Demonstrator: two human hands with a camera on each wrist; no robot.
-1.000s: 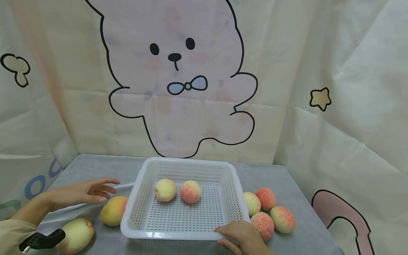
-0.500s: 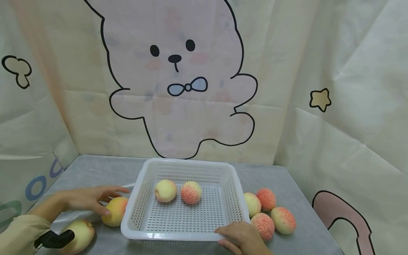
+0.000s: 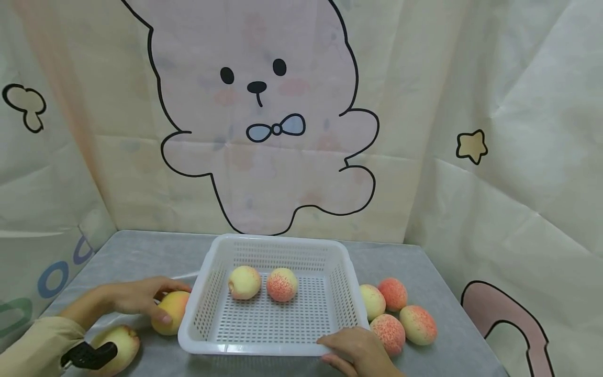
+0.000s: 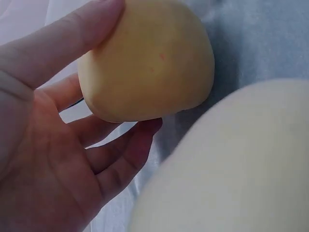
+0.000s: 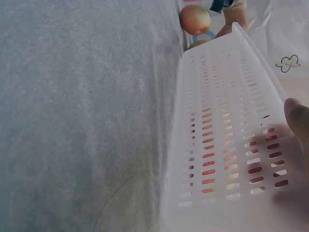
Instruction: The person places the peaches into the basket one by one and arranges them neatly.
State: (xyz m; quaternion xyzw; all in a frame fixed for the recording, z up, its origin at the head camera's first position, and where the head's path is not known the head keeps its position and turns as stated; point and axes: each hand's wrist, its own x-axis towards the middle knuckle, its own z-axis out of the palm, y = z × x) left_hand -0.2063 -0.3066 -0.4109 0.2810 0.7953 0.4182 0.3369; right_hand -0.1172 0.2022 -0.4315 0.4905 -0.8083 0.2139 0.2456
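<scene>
A grey, felt-like counter (image 3: 141, 251) is sitting before cartoon-printed fabric walls. The left hand (image 3: 136, 297) is curling its fingers round a smooth yellow peach (image 3: 171, 311) — just left of the white perforated plastic basket (image 3: 278, 343). The right hand (image 3: 360, 353) is gripping the basket's near rim.

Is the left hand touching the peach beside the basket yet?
Touching. The left wrist view shows the left hand with thumb and fingers against the peach.
</scene>
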